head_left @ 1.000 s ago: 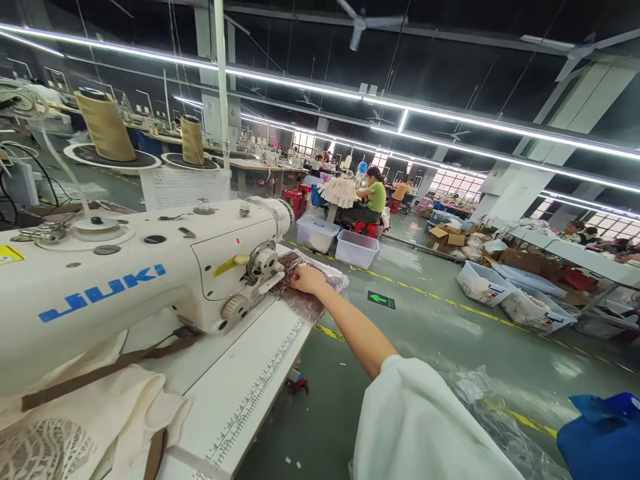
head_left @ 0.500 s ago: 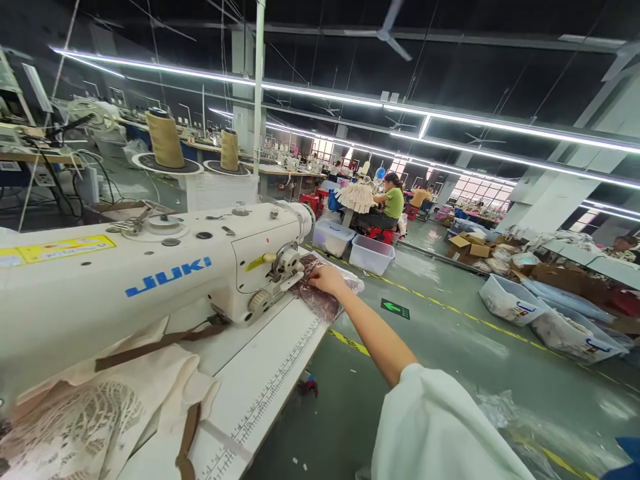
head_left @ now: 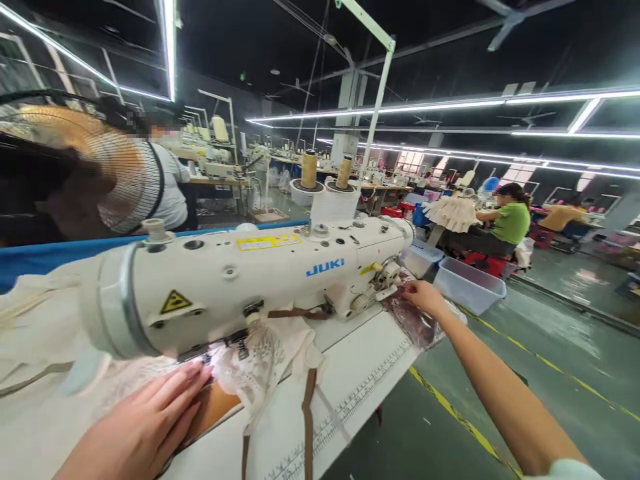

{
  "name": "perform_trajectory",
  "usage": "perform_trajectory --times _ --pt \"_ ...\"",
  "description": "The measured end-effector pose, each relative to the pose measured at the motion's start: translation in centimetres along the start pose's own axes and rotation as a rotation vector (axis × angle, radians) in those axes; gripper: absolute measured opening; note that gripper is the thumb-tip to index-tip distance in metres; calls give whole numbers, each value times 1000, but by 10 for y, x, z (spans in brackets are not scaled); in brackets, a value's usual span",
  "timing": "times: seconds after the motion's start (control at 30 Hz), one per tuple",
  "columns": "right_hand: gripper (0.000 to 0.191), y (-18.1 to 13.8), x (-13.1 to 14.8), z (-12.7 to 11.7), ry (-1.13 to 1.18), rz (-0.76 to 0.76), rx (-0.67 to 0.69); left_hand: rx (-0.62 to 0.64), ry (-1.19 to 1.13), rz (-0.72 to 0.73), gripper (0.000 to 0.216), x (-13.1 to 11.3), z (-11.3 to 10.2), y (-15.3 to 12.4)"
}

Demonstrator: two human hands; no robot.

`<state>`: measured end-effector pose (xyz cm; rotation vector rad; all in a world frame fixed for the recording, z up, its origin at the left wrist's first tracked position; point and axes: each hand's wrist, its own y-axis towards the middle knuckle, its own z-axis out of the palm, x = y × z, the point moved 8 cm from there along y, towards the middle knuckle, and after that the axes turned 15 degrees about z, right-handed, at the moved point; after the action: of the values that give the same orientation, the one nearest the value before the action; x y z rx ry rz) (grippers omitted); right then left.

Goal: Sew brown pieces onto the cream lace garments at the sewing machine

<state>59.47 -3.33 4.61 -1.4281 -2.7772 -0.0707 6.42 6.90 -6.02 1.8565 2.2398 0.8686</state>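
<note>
Lace (head_left: 270, 353) lies on the tabletop (head_left: 370, 333), partly under the needle end of the machine (head_left: 270, 273). Left hand (head_left: 135, 420): grip laid flat, fingers extended and close together, pinching nothing visible, tips just beside the needle area. Hazard: fingers could be struck if the machine were started with the hand so placed. Brown straps (head_left: 309, 427) trail from the lace toward the near edge; one snagged there could pull the lace askew. Farther along, the right hand (head_left: 423, 297) touches a dark packet (head_left: 415, 323) in clear plastic, fingers bent; whether they pinch it cannot be told. The packet lies at the tabletop's edge and could slide to the floor (head_left: 400, 427) if nudged. Beyond stand a clear bin (head_left: 470, 290) and a seated co-worker (head_left: 513, 223).
</note>
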Motion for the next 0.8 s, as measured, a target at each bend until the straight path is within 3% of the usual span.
perform_trajectory --times 0.17,0.23,0.3,0.43,0.53,0.67,0.8 --pt "20 -40 -16 -23 -55 43 -195 -5 62 29 43 -14 -17 22" --pt "17 -69 -18 -31 24 28 -306 5 46 -2 43 -16 -21 26" --pt "15 -104 -6 -33 216 -81 -342 45 1 -59 42 -14 -22 27" --pt "28 -197 75 -27 648 -587 -217 89 -108 -119 40 -11 -27 25" --pt "20 -268 159 -11 720 -967 -106 108 -124 -90 42 -12 -30 23" --pt "23 -320 238 7 627 -1276 -488 100 -110 -72 42 -11 -28 18" --pt "27 -322 277 35 417 -1432 -803 68 -119 -71 41 -12 -27 16"
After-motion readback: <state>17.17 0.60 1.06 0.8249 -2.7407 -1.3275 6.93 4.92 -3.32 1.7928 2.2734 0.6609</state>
